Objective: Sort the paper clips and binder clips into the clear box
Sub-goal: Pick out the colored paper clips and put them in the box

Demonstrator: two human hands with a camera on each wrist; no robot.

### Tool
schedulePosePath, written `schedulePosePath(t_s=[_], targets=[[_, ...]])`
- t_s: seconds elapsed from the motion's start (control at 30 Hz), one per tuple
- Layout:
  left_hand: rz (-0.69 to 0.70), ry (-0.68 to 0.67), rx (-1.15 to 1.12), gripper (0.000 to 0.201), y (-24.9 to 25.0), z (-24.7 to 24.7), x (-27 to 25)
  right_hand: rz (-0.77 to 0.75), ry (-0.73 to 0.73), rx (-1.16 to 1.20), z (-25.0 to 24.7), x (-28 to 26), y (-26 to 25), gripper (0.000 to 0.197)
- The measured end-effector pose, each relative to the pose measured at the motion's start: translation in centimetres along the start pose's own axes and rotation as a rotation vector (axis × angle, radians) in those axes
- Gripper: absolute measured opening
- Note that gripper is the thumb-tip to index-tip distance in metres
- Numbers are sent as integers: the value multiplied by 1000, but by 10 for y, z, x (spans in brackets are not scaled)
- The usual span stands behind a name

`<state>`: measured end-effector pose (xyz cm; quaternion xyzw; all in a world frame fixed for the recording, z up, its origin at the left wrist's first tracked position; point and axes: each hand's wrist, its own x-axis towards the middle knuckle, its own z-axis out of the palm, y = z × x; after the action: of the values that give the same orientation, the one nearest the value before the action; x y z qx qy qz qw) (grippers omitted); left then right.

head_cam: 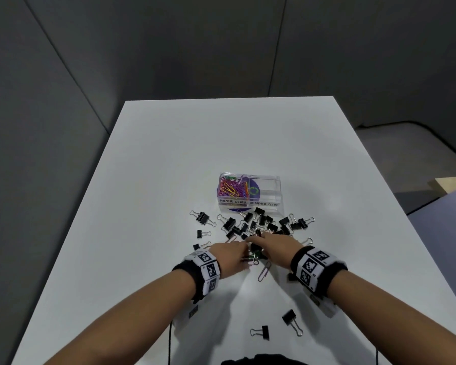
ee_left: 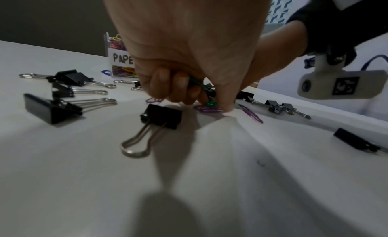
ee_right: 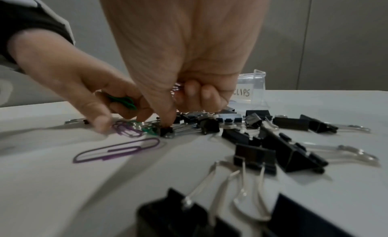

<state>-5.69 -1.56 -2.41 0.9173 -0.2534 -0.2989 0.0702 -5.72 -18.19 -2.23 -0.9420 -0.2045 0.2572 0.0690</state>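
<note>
The clear box (head_cam: 249,191) stands mid-table; its left "PAPER CLIPS" half holds coloured paper clips (head_cam: 231,187), and I see no clips in its "BINDER CLIPS" half. Black binder clips (head_cam: 258,223) lie heaped in front of it. My left hand (head_cam: 234,252) curls round green paper clips (ee_left: 197,84), its thumb down beside small purple paper clips (ee_left: 208,109). My right hand (head_cam: 271,245) is curled, with silver binder clip handles (ee_right: 176,89) showing in its fingers, thumb tip on a small binder clip (ee_right: 167,130). A large purple paper clip (ee_right: 117,149) lies just before both hands.
Two binder clips (head_cam: 261,332) (head_cam: 291,321) lie near the front edge of the white table (head_cam: 169,154). More binder clips (head_cam: 202,217) are scattered left of the heap. Grey partition walls surround the table.
</note>
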Motion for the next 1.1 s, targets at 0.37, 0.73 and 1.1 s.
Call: schedulePosePath(t_s=[0.37, 0.73, 1.1], targets=[[-10, 8, -5, 33, -3, -3, 9, -1, 54, 10, -2, 4, 3, 34], [1, -2, 53, 27, -13, 0, 7, -45, 42, -78, 2, -10, 3, 28], [27, 42, 22, 27, -27, -8, -11, -90, 78, -92, -5, -2, 6, 15]])
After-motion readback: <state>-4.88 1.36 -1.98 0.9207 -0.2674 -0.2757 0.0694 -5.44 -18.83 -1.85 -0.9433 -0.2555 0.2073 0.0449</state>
